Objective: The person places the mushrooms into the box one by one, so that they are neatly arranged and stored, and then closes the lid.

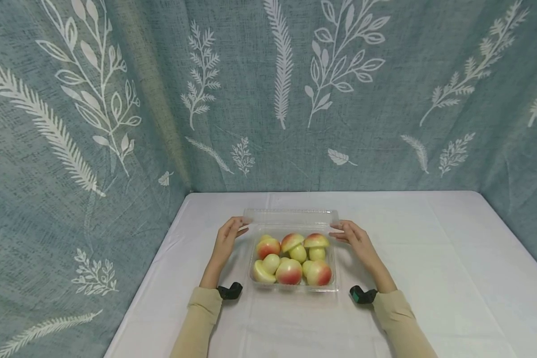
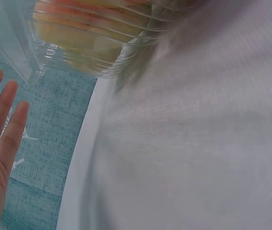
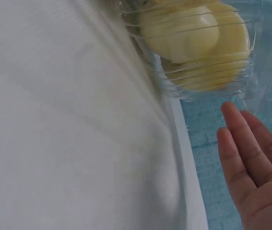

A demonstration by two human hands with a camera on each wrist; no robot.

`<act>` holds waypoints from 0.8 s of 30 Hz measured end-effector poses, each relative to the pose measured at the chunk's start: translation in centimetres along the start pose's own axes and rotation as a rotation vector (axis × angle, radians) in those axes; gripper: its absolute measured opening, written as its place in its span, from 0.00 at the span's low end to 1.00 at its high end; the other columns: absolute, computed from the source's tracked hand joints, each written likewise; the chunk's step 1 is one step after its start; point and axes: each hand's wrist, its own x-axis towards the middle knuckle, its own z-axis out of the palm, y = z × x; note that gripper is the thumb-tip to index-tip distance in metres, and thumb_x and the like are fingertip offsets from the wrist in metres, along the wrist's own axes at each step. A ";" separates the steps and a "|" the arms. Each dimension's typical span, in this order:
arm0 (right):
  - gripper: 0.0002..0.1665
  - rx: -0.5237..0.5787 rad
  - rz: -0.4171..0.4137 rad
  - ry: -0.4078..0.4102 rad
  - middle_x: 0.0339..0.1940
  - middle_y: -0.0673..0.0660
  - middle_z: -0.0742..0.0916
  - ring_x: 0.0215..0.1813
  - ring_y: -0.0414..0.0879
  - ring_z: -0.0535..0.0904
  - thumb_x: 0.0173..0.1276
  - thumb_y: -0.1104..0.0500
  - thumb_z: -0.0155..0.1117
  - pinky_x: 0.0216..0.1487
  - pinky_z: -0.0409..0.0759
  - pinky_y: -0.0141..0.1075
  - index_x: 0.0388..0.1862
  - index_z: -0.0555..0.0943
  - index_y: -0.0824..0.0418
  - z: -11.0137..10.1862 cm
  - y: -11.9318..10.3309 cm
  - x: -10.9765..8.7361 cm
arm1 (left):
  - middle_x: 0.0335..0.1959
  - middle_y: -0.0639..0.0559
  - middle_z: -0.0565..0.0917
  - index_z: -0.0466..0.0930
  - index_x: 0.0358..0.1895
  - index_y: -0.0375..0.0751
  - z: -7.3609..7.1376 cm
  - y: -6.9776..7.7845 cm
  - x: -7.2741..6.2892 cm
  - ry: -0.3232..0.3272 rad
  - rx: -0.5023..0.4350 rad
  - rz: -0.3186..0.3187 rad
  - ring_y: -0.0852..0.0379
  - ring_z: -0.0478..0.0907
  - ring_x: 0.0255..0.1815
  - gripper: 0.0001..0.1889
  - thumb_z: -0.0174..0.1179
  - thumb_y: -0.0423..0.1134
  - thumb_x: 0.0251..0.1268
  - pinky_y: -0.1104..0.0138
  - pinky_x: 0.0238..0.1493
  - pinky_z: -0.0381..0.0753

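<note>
A clear plastic clamshell box (image 1: 338, 278) sits on the table, its hinged lid (image 1: 291, 217) raised along the far side. Inside are yellow-and-red pieces shaped like fruit (image 1: 288, 271), with mushroom-shaped ones (image 1: 316, 244) among them. At the lid's left end is my left hand (image 1: 225, 237), its fingertips by the corner. My right hand (image 1: 354, 237) is at the opposite end in the same way. Straight, spread fingers (image 2: 12, 127) show below the lid in the left wrist view; the right wrist view also has straight fingers (image 3: 246, 139). Whether either hand touches the lid is unclear.
A white cloth covers the table (image 1: 429, 258). Behind it and along the sides hangs a blue-green curtain (image 1: 259, 99) with white leaf prints. Dark wrist devices (image 1: 363, 295) stick out inward from both wrists, near the box's front corners.
</note>
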 end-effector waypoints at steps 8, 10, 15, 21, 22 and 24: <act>0.26 -0.058 -0.004 0.001 0.58 0.75 0.74 0.51 0.66 0.78 0.78 0.56 0.32 0.54 0.75 0.49 0.62 0.64 0.74 -0.3 2.0 0.1 | 0.48 0.26 0.73 0.69 0.49 0.16 0.0 0.3 -0.4 0.004 0.026 -0.001 0.47 0.74 0.53 0.17 0.34 0.29 0.75 0.52 0.55 0.74; 0.27 -0.089 0.000 0.020 0.59 0.75 0.73 0.49 0.66 0.79 0.78 0.54 0.33 0.53 0.76 0.47 0.61 0.66 0.74 -0.4 2.1 0.1 | 0.47 0.31 0.76 0.71 0.48 0.18 -0.1 0.4 -0.5 0.016 0.047 -0.022 0.51 0.75 0.52 0.17 0.35 0.30 0.75 0.56 0.54 0.76; 0.25 -0.192 0.011 0.044 0.58 0.72 0.76 0.52 0.62 0.77 0.78 0.54 0.35 0.50 0.79 0.41 0.60 0.69 0.71 -0.5 1.9 -0.1 | 0.42 0.51 0.80 0.75 0.46 0.24 -0.2 0.6 -0.8 0.032 0.108 -0.077 0.65 0.76 0.45 0.15 0.39 0.32 0.74 0.70 0.48 0.74; 0.23 -0.225 0.020 -0.004 0.57 0.71 0.77 0.50 0.62 0.79 0.78 0.58 0.36 0.52 0.78 0.47 0.63 0.68 0.68 -0.6 2.0 -0.4 | 0.48 0.38 0.79 0.75 0.48 0.25 -0.2 0.6 -1.2 -0.012 0.103 -0.054 0.61 0.75 0.50 0.15 0.41 0.31 0.73 0.71 0.50 0.73; 0.22 -0.220 0.019 -0.012 0.57 0.72 0.76 0.49 0.62 0.79 0.78 0.59 0.36 0.52 0.78 0.47 0.63 0.67 0.68 -0.7 2.0 -0.4 | 0.50 0.35 0.78 0.75 0.48 0.25 -0.2 0.5 -1.2 -0.019 0.105 -0.054 0.62 0.75 0.51 0.15 0.41 0.31 0.73 0.71 0.50 0.73; 0.22 -0.201 0.011 -0.026 0.57 0.73 0.76 0.49 0.63 0.79 0.77 0.61 0.37 0.51 0.78 0.46 0.63 0.67 0.69 -0.7 2.1 -0.5 | 0.51 0.30 0.76 0.74 0.49 0.24 -0.3 0.5 -1.4 -0.041 0.097 -0.055 0.65 0.74 0.51 0.14 0.42 0.31 0.73 0.73 0.50 0.73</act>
